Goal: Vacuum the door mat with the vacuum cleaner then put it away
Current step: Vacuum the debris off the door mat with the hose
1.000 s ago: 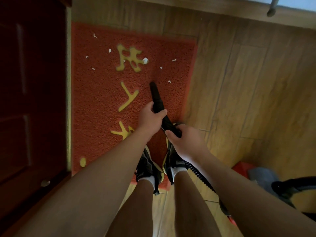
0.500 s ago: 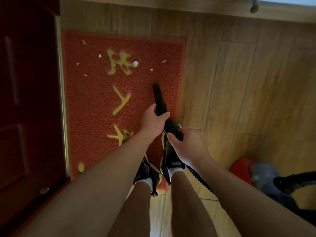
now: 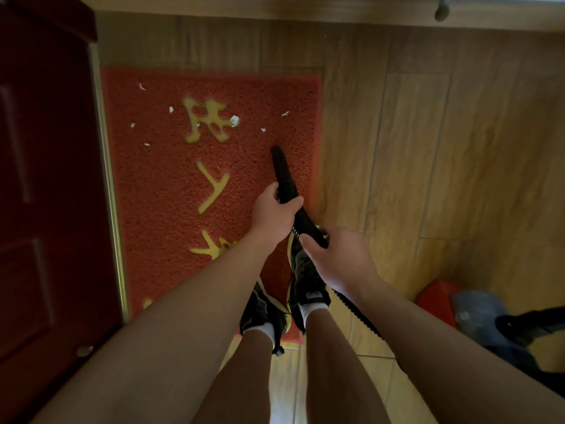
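Observation:
A red door mat with yellow characters lies on the wooden floor beside a dark red door. Several white scraps are scattered over its far half. Both hands hold the black ribbed vacuum hose, whose tip points down at the mat's right side. My left hand grips the hose nearer the tip. My right hand grips it lower down, over my right shoe. The hose runs back under my right arm to the vacuum cleaner body, red and grey, at the lower right.
A dark red door with a metal threshold strip borders the mat on the left. My feet in black shoes stand on the mat's near edge. Wooden floor spreads right; a wall base and metal leg lie at the top.
The view has drifted so the mat sits lower and more to the left. The hose tip has stayed on the mat's right side, and the scrap that lay closest to it is no longer visible.

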`<state>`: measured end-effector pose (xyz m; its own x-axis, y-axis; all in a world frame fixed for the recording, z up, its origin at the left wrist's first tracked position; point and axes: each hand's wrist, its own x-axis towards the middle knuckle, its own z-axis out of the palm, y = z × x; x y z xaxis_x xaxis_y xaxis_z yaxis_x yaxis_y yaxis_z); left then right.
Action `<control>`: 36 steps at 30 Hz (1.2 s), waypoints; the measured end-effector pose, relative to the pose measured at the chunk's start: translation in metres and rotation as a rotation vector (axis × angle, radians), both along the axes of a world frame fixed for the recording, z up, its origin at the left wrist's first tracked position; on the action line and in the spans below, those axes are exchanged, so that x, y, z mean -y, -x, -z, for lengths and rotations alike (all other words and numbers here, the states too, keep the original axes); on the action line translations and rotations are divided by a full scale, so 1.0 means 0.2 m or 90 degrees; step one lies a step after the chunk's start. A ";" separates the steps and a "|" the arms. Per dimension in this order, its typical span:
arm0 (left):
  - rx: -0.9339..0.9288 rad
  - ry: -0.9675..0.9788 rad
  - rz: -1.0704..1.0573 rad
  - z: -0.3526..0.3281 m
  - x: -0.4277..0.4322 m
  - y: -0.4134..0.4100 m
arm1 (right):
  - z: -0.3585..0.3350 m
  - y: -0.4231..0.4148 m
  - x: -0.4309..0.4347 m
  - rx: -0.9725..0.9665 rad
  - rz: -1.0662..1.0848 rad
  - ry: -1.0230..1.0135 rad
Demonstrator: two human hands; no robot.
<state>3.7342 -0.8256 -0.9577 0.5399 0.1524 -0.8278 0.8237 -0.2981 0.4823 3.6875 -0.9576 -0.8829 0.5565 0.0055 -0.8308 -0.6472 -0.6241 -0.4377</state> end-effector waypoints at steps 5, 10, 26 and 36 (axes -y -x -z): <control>0.008 -0.011 -0.010 0.00 -0.02 -0.06 | 0.02 -0.07 -0.02 0.001 -0.004 -0.010; 0.008 -0.011 -0.012 0.01 -0.06 -0.11 | 0.03 -0.13 -0.05 0.003 -0.016 -0.004; 0.025 -0.023 0.033 0.01 0.03 -0.24 | 0.07 -0.21 0.04 0.005 0.023 -0.015; 0.038 -0.019 0.060 0.01 0.12 -0.32 | 0.07 -0.27 0.11 0.027 0.030 0.000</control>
